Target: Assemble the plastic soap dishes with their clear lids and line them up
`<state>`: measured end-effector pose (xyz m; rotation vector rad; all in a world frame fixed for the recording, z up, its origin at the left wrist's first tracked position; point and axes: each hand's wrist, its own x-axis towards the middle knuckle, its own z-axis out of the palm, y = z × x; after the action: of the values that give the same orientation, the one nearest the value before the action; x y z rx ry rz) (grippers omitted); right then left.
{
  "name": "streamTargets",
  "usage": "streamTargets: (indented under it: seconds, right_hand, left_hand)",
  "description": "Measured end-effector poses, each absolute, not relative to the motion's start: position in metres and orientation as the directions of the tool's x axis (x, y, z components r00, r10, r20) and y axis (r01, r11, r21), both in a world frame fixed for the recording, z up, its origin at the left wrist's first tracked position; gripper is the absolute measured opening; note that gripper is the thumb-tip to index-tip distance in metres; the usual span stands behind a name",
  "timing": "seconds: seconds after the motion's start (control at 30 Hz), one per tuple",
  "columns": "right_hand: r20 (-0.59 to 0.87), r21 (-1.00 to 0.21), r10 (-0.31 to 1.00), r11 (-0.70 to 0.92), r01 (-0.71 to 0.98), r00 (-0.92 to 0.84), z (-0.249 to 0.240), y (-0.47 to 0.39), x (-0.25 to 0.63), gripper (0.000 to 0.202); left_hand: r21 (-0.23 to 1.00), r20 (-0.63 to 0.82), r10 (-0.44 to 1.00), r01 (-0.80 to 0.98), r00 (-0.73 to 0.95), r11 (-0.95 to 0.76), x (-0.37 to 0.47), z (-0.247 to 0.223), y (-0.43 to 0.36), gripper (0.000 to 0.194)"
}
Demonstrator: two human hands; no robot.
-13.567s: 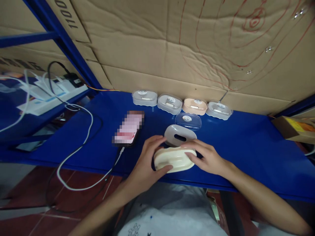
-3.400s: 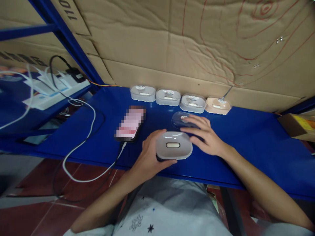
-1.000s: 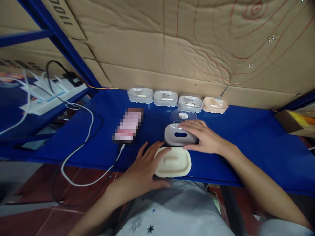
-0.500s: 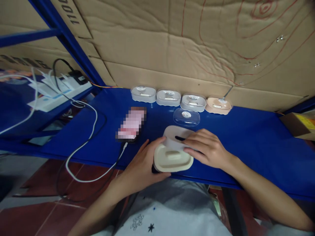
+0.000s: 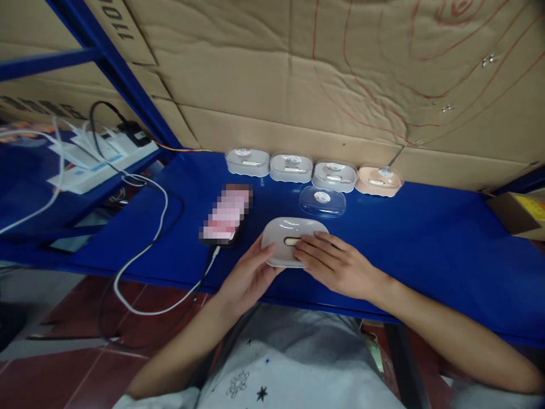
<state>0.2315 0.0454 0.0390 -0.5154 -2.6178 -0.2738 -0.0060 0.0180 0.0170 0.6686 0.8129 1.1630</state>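
Note:
A pale grey oval soap box [image 5: 276, 230] is held low over the near part of the blue table. Through its middle slot shows the raised cream bar of an inner piece [image 5: 291, 241]; the rest of that piece is hidden. My left hand [image 5: 251, 275] grips the left end, thumb on the top rim and fingers underneath. The fingers of my right hand [image 5: 336, 264] lie across the right end, tips by the slot, its thumb out of sight. Beyond the hands a clear oval lid [image 5: 322, 203] with a round sticker lies on the table.
A row of lidded soap boxes, several grey [image 5: 292, 169] and one peach [image 5: 378, 180], stands along the cardboard wall [image 5: 255, 74]. Left of the hands lies a phone [image 5: 225, 215] on a white cable [image 5: 157, 227]. A power strip [image 5: 106, 165] sits far left, a carton [image 5: 517, 215] far right.
The grey tray, tilted behind the cream piece before, now sits over it, with the cream bar showing in its slot. Both hands have shifted slightly with the parts.

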Motion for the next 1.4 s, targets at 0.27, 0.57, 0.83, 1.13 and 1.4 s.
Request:
streamTargets:
  seconds: [0.27, 0.57, 0.83, 1.13, 1.4]
  right_hand:
    - [0.446, -0.246, 0.564, 0.824, 0.511, -0.695, 0.040, 0.089, 0.260, 0.056]
    - [0.283, -0.168, 0.704, 0.705, 0.689, -0.652, 0.029, 0.110, 0.276, 0.053]
    - [0.442, -0.507, 0.688, 0.721, 0.472, -0.576, 0.043, 0.092, 0.265, 0.053]
    - [0.389, -0.373, 0.463, 0.870, 0.324, -0.796, 0.052, 0.052, 0.240, 0.065]
    - [0.430, -0.479, 0.462, 0.845, 0.238, -0.776, 0.045, 0.063, 0.247, 0.075]
  left_hand:
    - [0.630, -0.334, 0.903, -0.650, 0.270, 0.426, -0.003, 0.031, 0.017, 0.048]
    - [0.603, -0.361, 0.878, -0.640, 0.314, 0.477, -0.007, 0.033, 0.018, 0.045]
    - [0.593, -0.331, 0.876, -0.644, 0.351, 0.482, -0.008, 0.030, 0.018, 0.038]
    - [0.610, -0.235, 0.907, -0.674, 0.349, 0.417, -0.009, 0.023, 0.015, 0.038]
    - [0.671, -0.204, 0.930, -0.649, 0.305, 0.359, -0.005, 0.019, 0.015, 0.060]
